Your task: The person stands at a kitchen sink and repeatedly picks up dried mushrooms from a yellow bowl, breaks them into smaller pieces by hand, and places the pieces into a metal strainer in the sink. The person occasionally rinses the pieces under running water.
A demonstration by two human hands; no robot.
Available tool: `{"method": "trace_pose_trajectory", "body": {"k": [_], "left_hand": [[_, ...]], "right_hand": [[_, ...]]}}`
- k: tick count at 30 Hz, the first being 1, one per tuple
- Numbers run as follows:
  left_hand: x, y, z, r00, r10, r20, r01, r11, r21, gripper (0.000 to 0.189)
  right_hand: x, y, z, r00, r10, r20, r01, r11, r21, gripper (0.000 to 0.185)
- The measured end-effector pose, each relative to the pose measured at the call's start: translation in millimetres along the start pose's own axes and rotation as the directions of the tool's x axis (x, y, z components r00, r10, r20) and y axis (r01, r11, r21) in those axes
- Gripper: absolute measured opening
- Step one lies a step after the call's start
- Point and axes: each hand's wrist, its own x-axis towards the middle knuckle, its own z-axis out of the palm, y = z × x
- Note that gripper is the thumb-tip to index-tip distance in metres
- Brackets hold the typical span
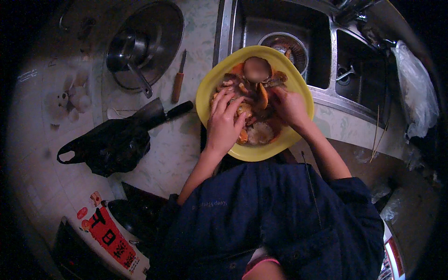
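Before me is a yellow plastic basin with brownish liquid and many orange and brown pieces that look like mushrooms. Both hands are inside it. My left hand lies over the left side, fingers curved and apart. Its thumb and forefinger touch a yellow-brown piece; a firm hold is not plain. My right hand dips its fingers in at the right, and the fingertips are hidden. An orange piece stands tilted between the hands. A round, blurred piece sits at the far side, and a pale round cap at the near side.
Behind the basin, a metal strainer bowl stands in the double steel sink. Left on the counter lie an orange-handled knife, a black-handled cleaver, a black plastic bag and a large pan. A clear bag hangs right.
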Motion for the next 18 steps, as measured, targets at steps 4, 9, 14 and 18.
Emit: {"method": "trace_pose_trajectory", "body": {"k": [4, 9, 14, 18], "left_hand": [[3, 1, 1, 0.999, 0.008, -0.031, -0.009, 0.998, -0.057, 0.032], [5, 1, 4, 0.999, 0.0, -0.032, -0.003, 0.997, -0.08, 0.03], [5, 0, 7, 0.992, -0.122, 0.014, 0.123, 0.982, -0.14, 0.03], [13, -2, 10, 0.969, -0.238, 0.061, 0.243, 0.899, -0.363, 0.032]], "right_hand": [[-10, 3, -1, 0.992, 0.122, 0.012, -0.123, 0.983, 0.138, 0.02], [-5, 2, 1, 0.985, 0.11, 0.131, -0.084, 0.979, -0.187, 0.024], [-2, -4, -2, 0.982, 0.117, 0.149, -0.104, 0.99, -0.096, 0.013], [-6, -6, -17, 0.992, 0.091, 0.087, -0.115, 0.936, 0.333, 0.016]]}}
